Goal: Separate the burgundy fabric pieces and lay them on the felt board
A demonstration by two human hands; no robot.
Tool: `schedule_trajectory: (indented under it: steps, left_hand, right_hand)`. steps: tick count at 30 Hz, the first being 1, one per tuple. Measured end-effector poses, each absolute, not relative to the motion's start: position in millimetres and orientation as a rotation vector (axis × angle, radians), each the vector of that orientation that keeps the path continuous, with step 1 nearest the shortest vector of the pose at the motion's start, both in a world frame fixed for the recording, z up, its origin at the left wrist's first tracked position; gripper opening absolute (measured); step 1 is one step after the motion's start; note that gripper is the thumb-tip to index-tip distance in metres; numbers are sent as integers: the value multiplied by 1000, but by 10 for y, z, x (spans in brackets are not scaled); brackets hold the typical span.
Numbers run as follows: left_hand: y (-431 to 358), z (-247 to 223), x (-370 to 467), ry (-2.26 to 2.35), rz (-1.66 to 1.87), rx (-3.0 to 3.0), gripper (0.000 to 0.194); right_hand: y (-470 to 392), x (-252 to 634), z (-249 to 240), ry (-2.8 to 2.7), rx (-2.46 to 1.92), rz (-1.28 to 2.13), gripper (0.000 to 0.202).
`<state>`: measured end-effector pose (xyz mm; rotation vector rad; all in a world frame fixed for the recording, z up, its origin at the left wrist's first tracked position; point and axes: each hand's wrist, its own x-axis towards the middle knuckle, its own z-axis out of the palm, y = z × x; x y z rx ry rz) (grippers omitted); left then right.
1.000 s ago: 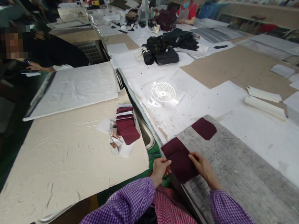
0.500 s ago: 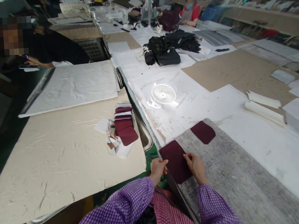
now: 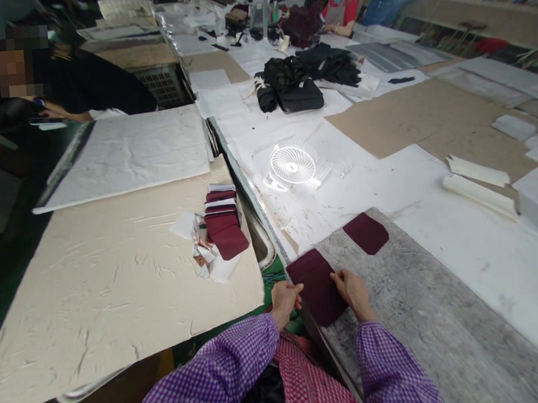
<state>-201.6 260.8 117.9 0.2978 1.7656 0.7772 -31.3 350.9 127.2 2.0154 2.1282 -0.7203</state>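
Observation:
A maroon fabric piece (image 3: 317,289) lies at the near left edge of the grey mottled board (image 3: 423,301). My left hand (image 3: 285,300) pinches its left edge between thumb and fingers. On the opposite side, my right hand (image 3: 352,289) has its fingers closed on the right edge. Farther up the board rests a smaller maroon piece (image 3: 366,233), touched by neither hand. A stack of maroon and white pieces (image 3: 224,220) sits on the cream-covered table (image 3: 118,279) to the left, beside some paper scraps (image 3: 203,255).
Beyond the board, a white fan (image 3: 293,165) lies on the white-covered table (image 3: 264,134), with black garments (image 3: 292,83) behind it. Rolled paper (image 3: 480,196) is at the right. One person (image 3: 99,81) leans at the upper left; another (image 3: 345,15) is at the far end.
The view has shifted slightly. Both hands remain at the edges of the maroon piece, with hardly any movement.

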Motion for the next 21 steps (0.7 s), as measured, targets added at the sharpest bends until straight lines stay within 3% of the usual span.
schedule_trajectory:
  steps: [6, 13, 17, 21]
  left_hand:
    - [2601, 1102, -2043, 1770, 748, 339, 28]
    - [2578, 1036, -2102, 1814, 712, 410, 29]
    - [2575, 1007, -2124, 1812, 720, 438, 28]
    - [2586, 975, -2112, 1815, 730, 435, 27]
  right_hand:
    - [3476, -332, 1297, 2113, 2037, -682, 22]
    - [3305, -349, 1396, 2068, 2173, -462, 36]
    - [3240, -409, 1403, 2260, 2189, -225, 38]
    - [3077, -619, 1174, 2685, 1956, -229, 39]
